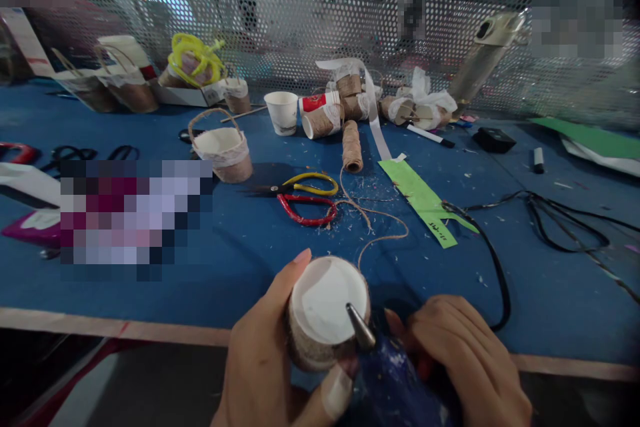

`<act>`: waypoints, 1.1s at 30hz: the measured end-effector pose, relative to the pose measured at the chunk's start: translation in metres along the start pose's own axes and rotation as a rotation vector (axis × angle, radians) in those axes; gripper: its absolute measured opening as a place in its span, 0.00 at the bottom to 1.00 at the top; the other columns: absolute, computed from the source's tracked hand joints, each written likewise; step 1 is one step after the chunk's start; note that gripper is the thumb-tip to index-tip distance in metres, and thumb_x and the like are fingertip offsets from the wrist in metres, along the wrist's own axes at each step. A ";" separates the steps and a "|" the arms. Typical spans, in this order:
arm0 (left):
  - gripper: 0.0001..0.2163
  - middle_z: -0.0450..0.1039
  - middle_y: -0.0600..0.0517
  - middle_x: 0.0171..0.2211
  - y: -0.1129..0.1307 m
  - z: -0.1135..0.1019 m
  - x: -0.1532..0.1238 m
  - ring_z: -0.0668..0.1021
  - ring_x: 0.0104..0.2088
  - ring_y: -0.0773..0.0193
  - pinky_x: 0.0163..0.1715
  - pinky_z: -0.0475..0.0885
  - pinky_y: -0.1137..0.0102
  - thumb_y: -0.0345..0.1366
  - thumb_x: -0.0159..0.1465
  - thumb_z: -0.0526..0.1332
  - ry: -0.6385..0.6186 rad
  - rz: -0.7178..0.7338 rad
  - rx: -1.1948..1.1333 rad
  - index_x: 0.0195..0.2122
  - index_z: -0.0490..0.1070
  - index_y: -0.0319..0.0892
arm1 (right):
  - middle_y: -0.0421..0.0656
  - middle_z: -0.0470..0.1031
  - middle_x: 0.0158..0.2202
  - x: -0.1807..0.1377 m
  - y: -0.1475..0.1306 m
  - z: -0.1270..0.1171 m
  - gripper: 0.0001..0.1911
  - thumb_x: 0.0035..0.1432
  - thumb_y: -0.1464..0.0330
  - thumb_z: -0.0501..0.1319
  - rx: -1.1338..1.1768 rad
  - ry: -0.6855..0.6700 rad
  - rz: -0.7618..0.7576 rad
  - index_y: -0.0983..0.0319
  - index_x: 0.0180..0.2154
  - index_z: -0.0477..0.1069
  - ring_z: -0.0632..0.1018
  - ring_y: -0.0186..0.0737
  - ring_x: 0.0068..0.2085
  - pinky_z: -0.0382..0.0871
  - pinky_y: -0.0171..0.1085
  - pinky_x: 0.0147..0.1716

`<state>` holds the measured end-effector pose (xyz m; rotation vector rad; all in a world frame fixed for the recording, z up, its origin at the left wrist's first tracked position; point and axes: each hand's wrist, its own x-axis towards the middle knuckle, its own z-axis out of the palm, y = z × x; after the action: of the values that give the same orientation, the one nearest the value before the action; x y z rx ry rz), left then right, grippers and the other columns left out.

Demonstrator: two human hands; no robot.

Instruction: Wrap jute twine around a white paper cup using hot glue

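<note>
Blue covers the table before me. At its far left edge stand 2 twine-wrapped baskets with thin handles, and next to them a yellow coil lies heaped on other things. Nearer to me, a lace-trimmed basket stands upright with its handle raised.

Below it, my left hand is wrapped snugly around the twine-covered cup, lifted just over the table's near edge, its round white end turned up toward me. Beyond that hand, a white paper cup stands upright, and the scissors lie with their 2 handles spread, 1 yellow and 1 red. The spool of twine lies on its side, with a loose strand looping across the table to the cup I hold.

To the right of that cup is the blue glue gun, my right hand curled around it. Its metal nozzle crosses the white end; from this angle I cannot tell whether the tip touches. Past it lie a green strip, a black cord and a small black box.
</note>
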<state>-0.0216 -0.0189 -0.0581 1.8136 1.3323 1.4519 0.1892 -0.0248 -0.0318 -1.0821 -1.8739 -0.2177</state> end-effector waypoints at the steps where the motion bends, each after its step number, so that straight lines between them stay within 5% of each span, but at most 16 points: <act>1: 0.36 0.80 0.54 0.70 -0.001 -0.002 0.001 0.85 0.65 0.44 0.65 0.80 0.53 0.52 0.72 0.68 -0.029 0.015 -0.002 0.79 0.60 0.66 | 0.35 0.74 0.26 0.001 0.000 0.000 0.14 0.69 0.83 0.63 0.001 -0.004 -0.008 0.59 0.36 0.71 0.79 0.35 0.28 0.74 0.38 0.32; 4: 0.39 0.80 0.55 0.70 -0.003 -0.005 0.002 0.85 0.64 0.45 0.64 0.81 0.54 0.49 0.71 0.70 -0.089 0.044 0.001 0.80 0.57 0.68 | 0.35 0.74 0.26 0.001 0.000 -0.001 0.13 0.70 0.82 0.62 0.001 -0.019 -0.002 0.59 0.36 0.71 0.80 0.35 0.27 0.75 0.39 0.32; 11: 0.34 0.82 0.55 0.68 0.003 0.005 0.000 0.85 0.64 0.42 0.63 0.80 0.49 0.56 0.72 0.66 0.016 -0.007 0.004 0.78 0.60 0.69 | 0.36 0.75 0.27 -0.002 0.000 -0.003 0.14 0.70 0.83 0.64 0.000 -0.041 -0.005 0.60 0.36 0.70 0.80 0.35 0.29 0.74 0.38 0.34; 21: 0.39 0.75 0.51 0.74 -0.005 -0.015 0.000 0.82 0.68 0.38 0.66 0.80 0.45 0.51 0.71 0.70 -0.125 0.047 0.056 0.81 0.56 0.65 | 0.38 0.76 0.27 -0.001 0.001 -0.001 0.13 0.72 0.83 0.61 -0.005 -0.043 -0.028 0.61 0.38 0.71 0.81 0.35 0.30 0.75 0.39 0.35; 28: 0.33 0.80 0.57 0.69 0.005 0.002 -0.001 0.84 0.66 0.46 0.68 0.78 0.52 0.57 0.74 0.66 -0.009 -0.023 -0.048 0.78 0.61 0.70 | 0.36 0.76 0.26 -0.004 -0.002 -0.001 0.13 0.73 0.81 0.61 -0.024 -0.004 -0.001 0.59 0.36 0.71 0.81 0.36 0.28 0.74 0.39 0.33; 33: 0.35 0.81 0.59 0.69 0.005 -0.002 0.000 0.85 0.64 0.47 0.65 0.82 0.53 0.54 0.73 0.68 -0.057 -0.021 -0.056 0.79 0.59 0.73 | 0.36 0.75 0.26 -0.002 -0.004 -0.003 0.13 0.75 0.80 0.59 -0.024 -0.018 0.029 0.59 0.37 0.71 0.77 0.34 0.26 0.73 0.39 0.31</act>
<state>-0.0215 -0.0215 -0.0538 1.7873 1.2666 1.4017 0.1879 -0.0300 -0.0305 -1.1302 -1.8746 -0.2155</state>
